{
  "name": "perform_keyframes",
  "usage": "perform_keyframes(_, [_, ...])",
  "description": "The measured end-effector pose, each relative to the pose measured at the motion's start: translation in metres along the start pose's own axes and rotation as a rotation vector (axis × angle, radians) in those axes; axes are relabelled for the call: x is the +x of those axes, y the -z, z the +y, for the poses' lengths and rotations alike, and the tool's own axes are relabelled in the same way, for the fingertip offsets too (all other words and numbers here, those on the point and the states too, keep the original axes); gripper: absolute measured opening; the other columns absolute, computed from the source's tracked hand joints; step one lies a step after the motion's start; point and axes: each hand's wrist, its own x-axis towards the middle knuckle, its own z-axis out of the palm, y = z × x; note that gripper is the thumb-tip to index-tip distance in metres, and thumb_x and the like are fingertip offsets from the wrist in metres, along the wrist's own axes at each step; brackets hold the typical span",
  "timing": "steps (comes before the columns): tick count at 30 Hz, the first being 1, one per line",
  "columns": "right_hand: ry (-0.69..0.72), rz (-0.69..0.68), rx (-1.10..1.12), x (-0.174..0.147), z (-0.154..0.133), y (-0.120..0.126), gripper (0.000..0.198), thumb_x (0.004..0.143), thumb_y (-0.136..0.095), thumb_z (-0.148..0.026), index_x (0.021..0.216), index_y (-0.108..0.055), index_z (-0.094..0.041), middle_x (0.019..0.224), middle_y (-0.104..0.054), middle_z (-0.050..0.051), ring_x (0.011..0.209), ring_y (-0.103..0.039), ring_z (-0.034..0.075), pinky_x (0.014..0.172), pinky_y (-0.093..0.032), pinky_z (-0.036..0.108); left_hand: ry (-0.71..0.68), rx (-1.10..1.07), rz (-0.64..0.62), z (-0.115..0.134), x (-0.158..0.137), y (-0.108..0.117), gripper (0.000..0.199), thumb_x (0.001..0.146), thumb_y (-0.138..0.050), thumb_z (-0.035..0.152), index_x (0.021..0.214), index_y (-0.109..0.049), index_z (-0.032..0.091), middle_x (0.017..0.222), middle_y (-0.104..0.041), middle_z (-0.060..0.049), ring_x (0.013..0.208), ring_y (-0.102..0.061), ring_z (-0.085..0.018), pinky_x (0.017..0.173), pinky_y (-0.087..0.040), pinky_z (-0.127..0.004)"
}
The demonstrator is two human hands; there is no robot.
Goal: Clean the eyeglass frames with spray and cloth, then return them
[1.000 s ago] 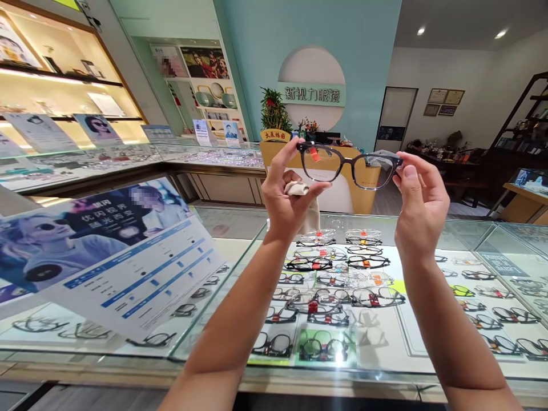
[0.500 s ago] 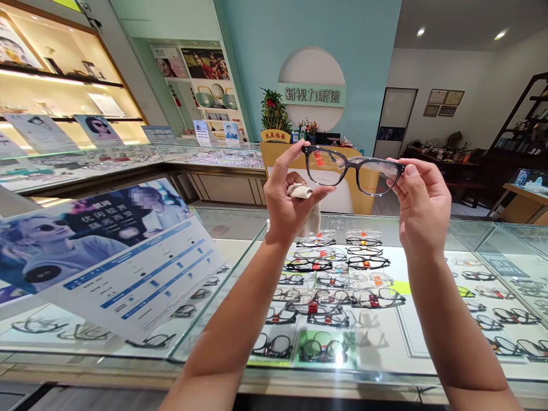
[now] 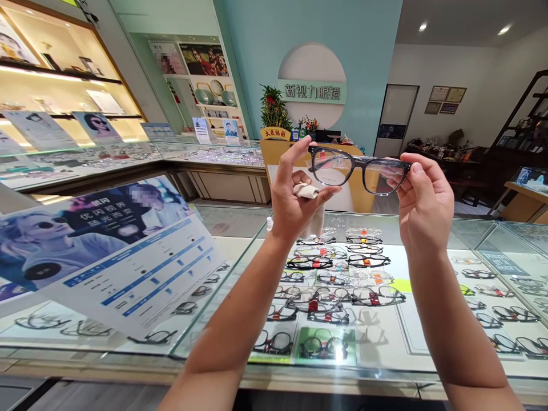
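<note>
Dark-framed eyeglasses [image 3: 358, 162] are held up between both hands, above a glass counter. My left hand [image 3: 295, 191] grips their left end, with the index finger at the upper corner and the thumb near the lower rim. A whitish cloth [image 3: 305, 190] is tucked in that same palm, and part of it hangs behind the wrist. At the other end, my right hand [image 3: 426, 200] is closed, pinching the frame's right corner between thumb and fingers. The lenses are clear, and the front of the frame tilts slightly down to the right.
Below my hands, a glass display case [image 3: 377, 342] holds several rows of eyeglasses, many with red tags. A printed leaflet [image 3: 141, 257] stands at the left. Further back are a wooden desk [image 3: 359, 194] with a potted plant [image 3: 274, 108] and lit shelves [image 3: 68, 77].
Both hands and the eyeglasses have shifted slightly to the right, the left hand more so. The frame has turned a little. The grip on it is the same.
</note>
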Motion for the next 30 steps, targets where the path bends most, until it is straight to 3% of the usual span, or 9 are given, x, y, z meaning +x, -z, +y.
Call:
perform_keyframes(4, [0.006, -0.004, -0.022, 0.0, 0.001, 0.001, 0.018, 0.103, -0.066, -0.047, 0.109, -0.074, -0.031, 0.105, -0.077, 0.0, 0.098, -0.076, 0.017, 0.095, -0.066, 0.037, -0.006, -0.007, -0.019, 0.005, 0.001, 0.0, 0.099, 0.064, -0.09, 0.08, 0.149, -0.06, 0.04, 0.154, -0.059, -0.011, 0.138, -0.062, -0.039, 0.078, -0.067, -0.038])
perform_keyframes(17, [0.064, 0.023, -0.047, -0.002, 0.004, -0.001, 0.019, 0.105, -0.063, -0.044, 0.111, -0.074, -0.03, 0.107, -0.075, 0.002, 0.098, -0.075, 0.016, 0.093, -0.063, 0.034, 0.033, 0.02, 0.004, 0.008, 0.0, -0.002, 0.098, 0.061, -0.093, 0.076, 0.144, -0.059, 0.037, 0.153, -0.057, -0.011, 0.142, -0.059, -0.039, 0.091, -0.064, -0.041])
perform_keyframes(22, [0.062, 0.023, -0.065, -0.001, 0.005, 0.0, 0.02, 0.105, -0.063, -0.046, 0.111, -0.074, -0.031, 0.107, -0.075, 0.001, 0.099, -0.075, 0.017, 0.093, -0.063, 0.035, 0.023, -0.046, -0.014, 0.01, 0.001, -0.003, 0.097, 0.064, -0.092, 0.077, 0.146, -0.055, 0.04, 0.144, -0.061, -0.011, 0.132, -0.066, -0.037, 0.086, -0.066, -0.042])
perform_keyframes(30, [0.024, 0.032, -0.006, -0.002, 0.003, -0.004, 0.019, 0.103, -0.066, -0.044, 0.106, -0.076, -0.029, 0.102, -0.077, 0.001, 0.094, -0.075, 0.016, 0.091, -0.063, 0.033, -0.014, -0.101, 0.01, 0.02, 0.005, -0.006, 0.096, 0.066, -0.089, 0.08, 0.143, -0.051, 0.037, 0.122, -0.068, -0.008, 0.115, -0.074, -0.032, 0.091, -0.064, -0.044])
